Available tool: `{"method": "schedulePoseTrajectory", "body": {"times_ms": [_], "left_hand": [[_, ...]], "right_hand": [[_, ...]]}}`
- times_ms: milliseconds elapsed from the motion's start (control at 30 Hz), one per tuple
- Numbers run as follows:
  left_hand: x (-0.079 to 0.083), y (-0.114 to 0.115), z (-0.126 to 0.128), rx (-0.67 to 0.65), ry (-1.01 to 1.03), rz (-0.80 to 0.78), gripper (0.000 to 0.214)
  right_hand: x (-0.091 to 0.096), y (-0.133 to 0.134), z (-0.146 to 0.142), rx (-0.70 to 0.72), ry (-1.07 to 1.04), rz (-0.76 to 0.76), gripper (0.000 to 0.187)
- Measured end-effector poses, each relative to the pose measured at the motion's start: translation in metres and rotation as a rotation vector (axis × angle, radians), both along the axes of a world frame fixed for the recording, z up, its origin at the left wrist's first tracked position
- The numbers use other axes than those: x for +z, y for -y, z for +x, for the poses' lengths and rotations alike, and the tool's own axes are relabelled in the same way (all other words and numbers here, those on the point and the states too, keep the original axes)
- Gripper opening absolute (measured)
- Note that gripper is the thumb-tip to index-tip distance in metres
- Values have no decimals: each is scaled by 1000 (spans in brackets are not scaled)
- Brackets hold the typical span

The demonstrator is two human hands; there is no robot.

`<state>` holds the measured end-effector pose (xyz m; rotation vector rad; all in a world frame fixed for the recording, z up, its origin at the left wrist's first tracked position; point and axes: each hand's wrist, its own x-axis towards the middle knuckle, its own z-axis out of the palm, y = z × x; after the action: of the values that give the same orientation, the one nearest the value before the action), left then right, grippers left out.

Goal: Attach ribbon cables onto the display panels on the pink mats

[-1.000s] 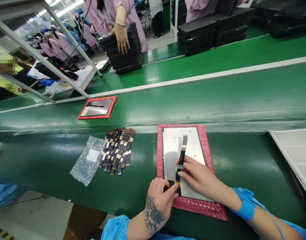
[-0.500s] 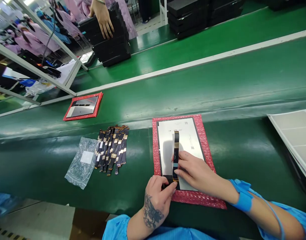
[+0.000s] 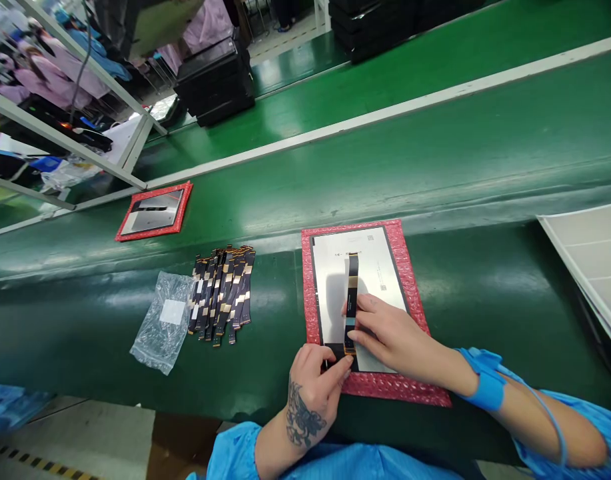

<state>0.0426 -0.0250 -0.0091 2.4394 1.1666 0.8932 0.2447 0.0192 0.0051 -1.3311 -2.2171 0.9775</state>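
Observation:
A display panel (image 3: 330, 267), silver-backed, lies on a pink bubble-wrap sheet (image 3: 410, 287) in front of me. Over it stands a black flex cable (image 3: 352, 287) with gold sections, its lower end at the panel's near edge. My right hand (image 3: 385, 330) pinches the cable between thumb and fingers. My left hand (image 3: 318, 380) is bent at the panel's near edge, its fingertips pressing by the cable's lower end; what lies under them is hidden. To the left is a pile of similar flex cables (image 3: 222, 290), beside a clear plastic bag (image 3: 162, 327) with a white label.
A second panel (image 3: 152, 213) on red bubble wrap lies at the back left, near a metal frame (image 3: 130, 150). Black boxes (image 3: 215, 80) stand across the white rail (image 3: 335, 143). Pale divided sheets (image 3: 595, 247) lie at the right edge.
Across the bench, a person's hand has left the black boxes, and the upper part of that stack is now lifted and tilted. My hands keep nearly the same hold; the view has shifted slightly.

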Motion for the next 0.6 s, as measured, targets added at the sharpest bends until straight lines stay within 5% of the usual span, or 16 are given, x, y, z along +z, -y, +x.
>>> {"method": "schedulePoseTrajectory", "body": {"times_ms": [600], "left_hand": [[2,-1,0,-10,-11,-4,22]], "right_hand": [[2,0,-2,16,66,45,21]]}}
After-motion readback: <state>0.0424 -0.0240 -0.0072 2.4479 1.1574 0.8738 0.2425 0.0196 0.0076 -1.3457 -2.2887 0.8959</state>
